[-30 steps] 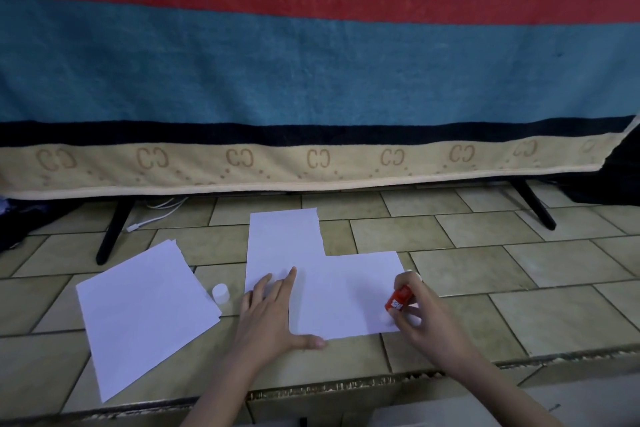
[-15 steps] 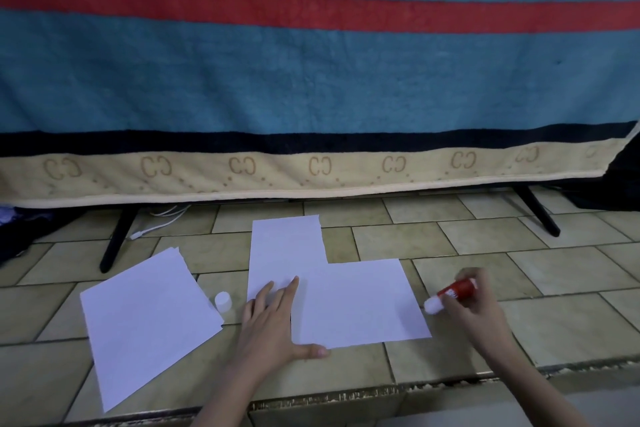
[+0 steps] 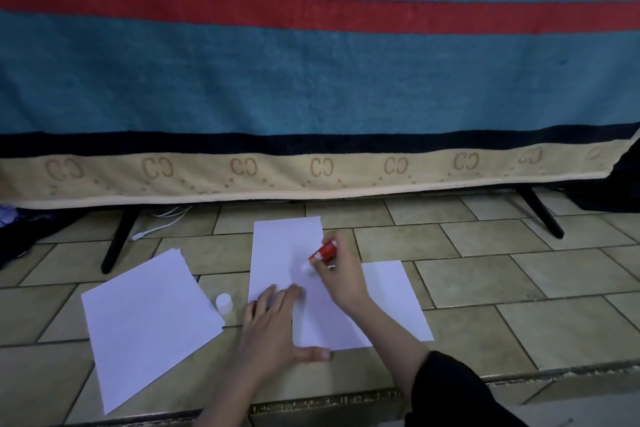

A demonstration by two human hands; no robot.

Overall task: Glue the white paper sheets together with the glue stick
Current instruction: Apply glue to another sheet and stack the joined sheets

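Right hand (image 3: 341, 274), fingers closed on the red glue stick (image 3: 322, 251), had moved from beyond the sheets' right edge onto the upright white sheet (image 3: 277, 253). Left hand (image 3: 273, 326) remained flat, fingers spread, near the tiled floor's (image 3: 519, 288) front edge.

Materials, all placed relative to the glue stick (image 3: 323, 251).

Glue stick: smooth plastic barrel, red with white print, slight sheen; pale glue tip. Cap (image 3: 223, 302), lower left of it: white plastic, smooth, semi-matt.

Upright sheet (image 3: 282, 253) under the tip, second sheet (image 3: 391, 298) to its lower right, loose stack (image 3: 149, 319) well to the left: white paper, matt, smooth, uncreased; upright sheet's top right corner looks ragged.

Floor (image 3: 502, 291) under all of it: beige ceramic tile, faintly glossy, dark grout lines.

Blanket (image 3: 311, 80) behind: woven cloth, matt, fuzzy nap; teal, red, black and tan bands.

Stand legs (image 3: 540, 215) beneath the blanket: black, smooth, material unclear.

Sleeve (image 3: 450, 388), below: black matt cloth.
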